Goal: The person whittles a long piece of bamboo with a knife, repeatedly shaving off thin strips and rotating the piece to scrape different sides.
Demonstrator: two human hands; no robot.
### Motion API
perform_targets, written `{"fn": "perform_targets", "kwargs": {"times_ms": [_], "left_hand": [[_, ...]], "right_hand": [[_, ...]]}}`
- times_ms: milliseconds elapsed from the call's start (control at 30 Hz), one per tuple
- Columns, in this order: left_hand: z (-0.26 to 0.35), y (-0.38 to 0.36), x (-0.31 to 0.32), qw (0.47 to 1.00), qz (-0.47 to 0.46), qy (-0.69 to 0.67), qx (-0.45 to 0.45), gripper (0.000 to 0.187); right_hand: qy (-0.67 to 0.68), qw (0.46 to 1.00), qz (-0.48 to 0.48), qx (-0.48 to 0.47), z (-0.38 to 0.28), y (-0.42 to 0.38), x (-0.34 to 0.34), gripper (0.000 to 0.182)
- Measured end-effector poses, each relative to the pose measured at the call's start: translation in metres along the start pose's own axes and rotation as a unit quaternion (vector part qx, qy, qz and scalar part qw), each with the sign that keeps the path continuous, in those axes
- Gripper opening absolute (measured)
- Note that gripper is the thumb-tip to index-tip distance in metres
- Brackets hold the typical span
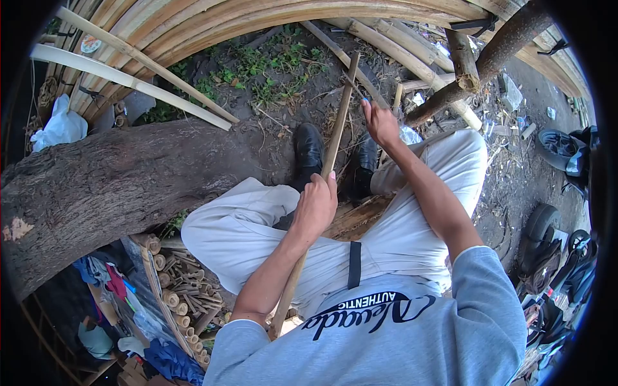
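A long bamboo strip [339, 125] runs from beside my torso up past my knees, its far end pointing away from me. My left hand [315, 204] is closed around its middle, thumb along the top. Near the strip's far end, my right hand [383, 122] is closed on a thin, blade-like tool [358, 92] whose tip reaches the strip. Most of that tool is hidden by the fingers, so I cannot tell its exact kind. Below the strip are my black shoes [309, 149], between my bent knees.
A thick tree trunk [122, 183] lies to the left. Bamboo strips [257, 32] are stacked across the back. A wooden post frame [492, 61] stands at the back right. Cut bamboo pieces [193, 283] fill a holder at lower left. Parked motorcycles [547, 238] are at the right.
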State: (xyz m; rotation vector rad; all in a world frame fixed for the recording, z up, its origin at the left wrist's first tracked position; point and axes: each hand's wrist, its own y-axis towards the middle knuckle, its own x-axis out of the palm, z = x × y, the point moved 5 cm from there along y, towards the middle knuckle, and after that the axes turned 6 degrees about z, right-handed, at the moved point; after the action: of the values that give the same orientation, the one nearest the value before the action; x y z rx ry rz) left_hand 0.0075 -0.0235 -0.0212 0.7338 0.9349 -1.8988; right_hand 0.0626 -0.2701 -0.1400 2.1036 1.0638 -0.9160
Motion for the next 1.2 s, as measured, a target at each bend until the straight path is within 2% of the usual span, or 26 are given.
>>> {"fn": "perform_targets", "kwargs": {"times_ms": [33, 100, 133, 200, 233, 300, 367, 433, 500, 533, 567, 633, 967, 1000, 1100, 1133, 1200], "left_hand": [[-0.001, 0.002, -0.001, 1.000, 0.004, 0.000, -0.001, 0.051], [-0.004, 0.006, -0.004, 1.000, 0.011, -0.002, -0.006, 0.051], [-0.006, 0.007, -0.006, 1.000, 0.017, -0.004, -0.008, 0.051], [-0.006, 0.007, -0.008, 1.000, 0.015, 0.004, 0.002, 0.050], [-0.005, 0.007, -0.009, 1.000, 0.011, 0.011, 0.014, 0.049], [0.002, -0.003, -0.012, 1.000, 0.014, 0.012, 0.024, 0.048], [0.008, -0.015, -0.011, 0.999, 0.014, 0.013, 0.040, 0.048], [0.009, -0.026, -0.007, 0.999, -0.028, -0.001, 0.038, 0.047], [0.004, -0.030, 0.001, 0.998, -0.036, 0.001, 0.050, 0.047], [-0.001, -0.029, 0.007, 0.997, -0.075, -0.010, 0.035, 0.050], [-0.003, -0.029, 0.013, 0.993, -0.113, -0.021, 0.020, 0.053], [-0.003, -0.029, 0.017, 0.994, -0.106, -0.014, 0.025, 0.053], [0.001, -0.036, 0.011, 0.987, -0.153, -0.035, 0.026, 0.052], [0.002, -0.038, 0.009, 0.987, -0.152, -0.036, 0.027, 0.052], [0.009, -0.040, 0.001, 0.987, -0.148, -0.047, 0.048, 0.051], [0.009, -0.039, -0.002, 0.988, -0.133, -0.064, 0.051, 0.051], [0.007, -0.032, -0.010, 0.990, -0.119, -0.072, 0.033, 0.052]], "right_hand": [[0.001, 1.000, -0.001, -0.001, -0.004, -0.005, 0.000, 0.041], [0.033, 0.991, -0.080, -0.099, -0.033, -0.021, -0.009, 0.043], [0.035, 0.991, -0.080, -0.099, -0.041, -0.030, -0.019, 0.043], [0.080, 0.951, -0.158, -0.253, -0.068, -0.050, -0.030, 0.040], [0.082, 0.951, -0.157, -0.253, -0.066, -0.047, -0.031, 0.040], [0.113, 0.923, -0.146, -0.336, -0.060, -0.042, -0.037, 0.038], [0.082, 0.950, -0.054, -0.295, -0.035, -0.020, -0.032, 0.037], [-0.007, 0.989, -0.011, -0.150, -0.002, 0.003, -0.024, 0.041], [-0.124, 0.992, 0.007, 0.012, 0.036, 0.020, -0.013, 0.048], [-0.103, 0.991, 0.007, 0.079, 0.053, 0.020, -0.007, 0.056], [-0.105, 0.991, 0.007, 0.079, 0.060, 0.017, -0.002, 0.056], [-0.111, 0.983, 0.026, 0.147, 0.075, 0.011, 0.005, 0.059], [-0.139, 0.975, -0.008, 0.172, 0.090, 0.009, 0.001, 0.058], [-0.155, 0.972, -0.010, 0.177, 0.088, 0.008, -0.002, 0.054], [-0.150, 0.973, -0.010, 0.174, 0.259, -0.013, 0.086, 0.048], [-0.111, 0.966, -0.026, 0.230, 0.210, -0.017, 0.039, 0.044], [-0.105, 0.964, 0.015, 0.243, 0.147, -0.006, 0.013, 0.046]]}}
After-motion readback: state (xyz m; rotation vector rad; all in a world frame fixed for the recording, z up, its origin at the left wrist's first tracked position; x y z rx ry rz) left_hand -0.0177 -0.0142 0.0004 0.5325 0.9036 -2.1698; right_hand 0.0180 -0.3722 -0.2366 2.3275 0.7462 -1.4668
